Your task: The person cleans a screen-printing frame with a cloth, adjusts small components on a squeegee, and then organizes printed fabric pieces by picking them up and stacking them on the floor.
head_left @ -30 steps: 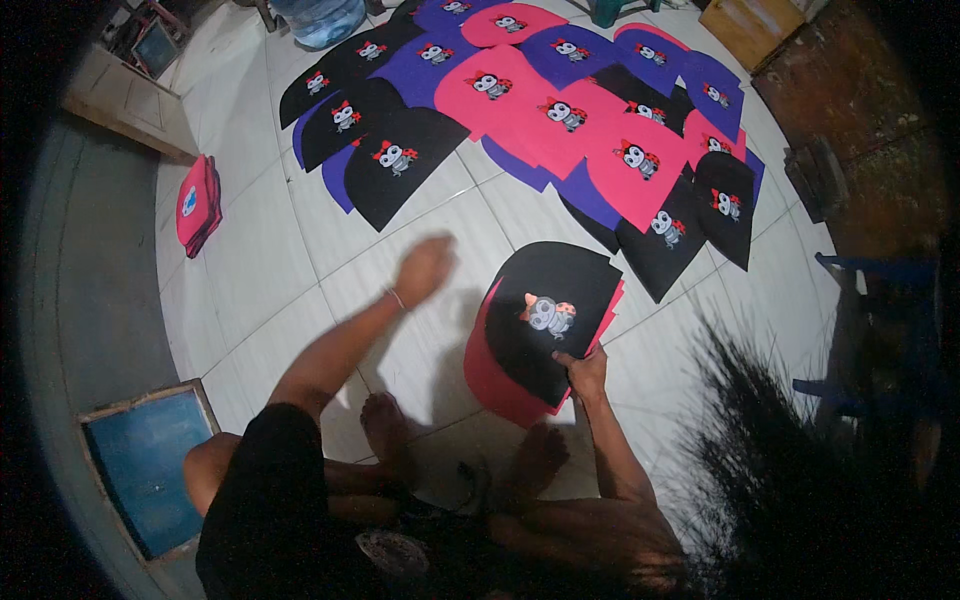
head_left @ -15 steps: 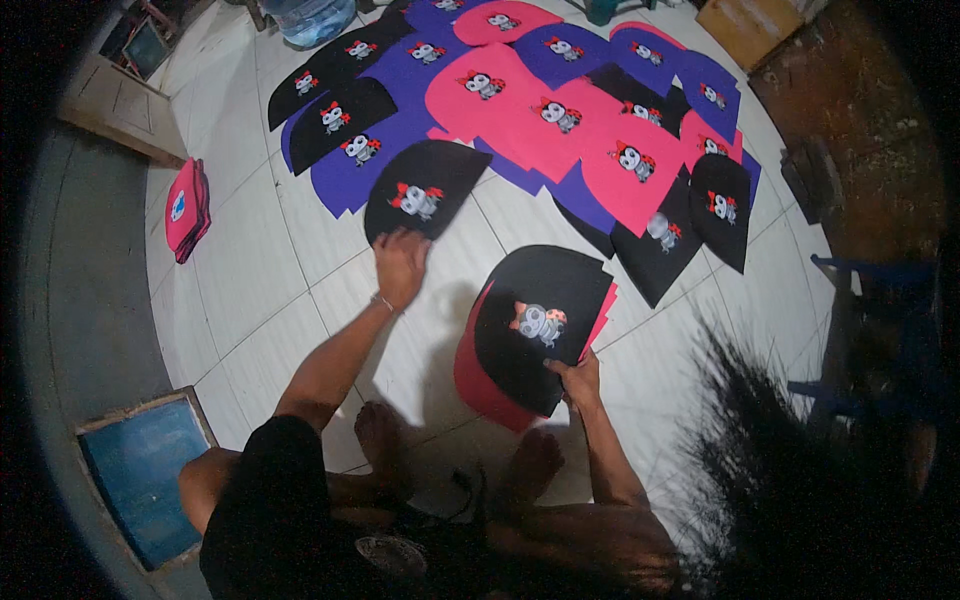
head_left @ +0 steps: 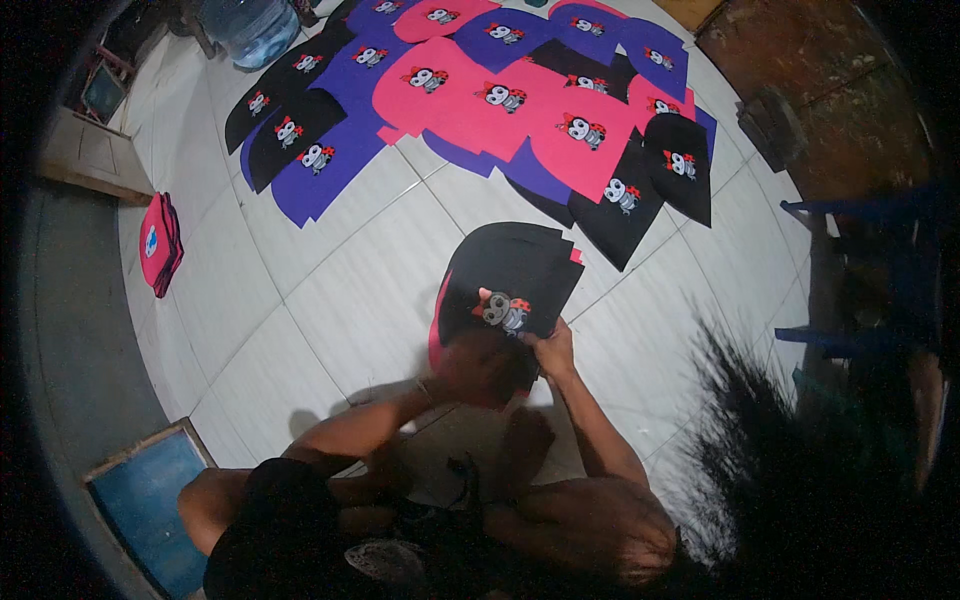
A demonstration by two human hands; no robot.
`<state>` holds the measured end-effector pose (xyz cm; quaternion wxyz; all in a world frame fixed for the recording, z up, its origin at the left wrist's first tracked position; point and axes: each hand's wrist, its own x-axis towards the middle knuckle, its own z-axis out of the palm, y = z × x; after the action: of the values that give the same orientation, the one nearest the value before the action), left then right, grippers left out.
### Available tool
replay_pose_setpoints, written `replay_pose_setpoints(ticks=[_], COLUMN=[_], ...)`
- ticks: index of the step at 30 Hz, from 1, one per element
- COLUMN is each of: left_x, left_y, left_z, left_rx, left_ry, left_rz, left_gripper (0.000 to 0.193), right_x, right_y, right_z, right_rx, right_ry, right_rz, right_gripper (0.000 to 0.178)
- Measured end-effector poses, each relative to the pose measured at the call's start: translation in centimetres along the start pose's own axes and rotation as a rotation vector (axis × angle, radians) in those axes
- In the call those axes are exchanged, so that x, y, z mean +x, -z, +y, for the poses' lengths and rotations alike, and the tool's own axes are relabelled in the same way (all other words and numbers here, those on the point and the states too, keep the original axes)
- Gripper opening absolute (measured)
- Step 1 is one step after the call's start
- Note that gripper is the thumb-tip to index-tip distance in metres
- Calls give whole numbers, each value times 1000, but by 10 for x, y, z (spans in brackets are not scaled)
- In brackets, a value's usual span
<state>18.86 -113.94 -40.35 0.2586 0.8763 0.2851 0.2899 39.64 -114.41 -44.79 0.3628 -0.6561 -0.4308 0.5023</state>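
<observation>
My right hand [head_left: 555, 351] grips the edge of a stack of dome-shaped fabric pieces [head_left: 515, 258], thumb on top. A black piece with a printed ladybug figure lies uppermost, and pink edges show at the stack's left and upper right. Over the lower left of the stack is my left hand [head_left: 482, 368], dark and smeared by motion. Its fingers cannot be made out, nor whether they hold the black piece. Beyond, on the tiled floor, many similar pieces lie overlapped, among them a pink piece [head_left: 590, 160], a purple piece [head_left: 335, 178] and a black piece [head_left: 630, 225].
A small pile of pink pieces [head_left: 160, 245] rests on the floor at left. A clear blue water jug [head_left: 250, 30] stands at the far left. Near my left knee is a blue framed panel [head_left: 150, 505]. Dark feathery bristles [head_left: 730, 430] rise at the lower right.
My left hand has brought a black piece from the far spread back to the stack. My right hand with the stack has shifted slightly left and farther away. The view has shifted.
</observation>
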Motion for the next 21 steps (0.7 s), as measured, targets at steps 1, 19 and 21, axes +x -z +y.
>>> replay_pose_setpoints(ticks=[1, 19, 21], left_x=[-1, 49, 73], left_y=[9, 103, 120], left_z=[-8, -14, 2], left_rx=[49, -2, 47], left_ry=[-43, 614, 496], left_rz=[3, -293, -386], left_gripper=[38, 34, 32], right_x=[-2, 10, 30], right_y=[1, 29, 32], right_z=[5, -165, -157], right_rx=[267, -1028, -1039], right_ry=[-119, 950, 833], right_rz=[-14, 282, -7], right_gripper=[50, 46, 38])
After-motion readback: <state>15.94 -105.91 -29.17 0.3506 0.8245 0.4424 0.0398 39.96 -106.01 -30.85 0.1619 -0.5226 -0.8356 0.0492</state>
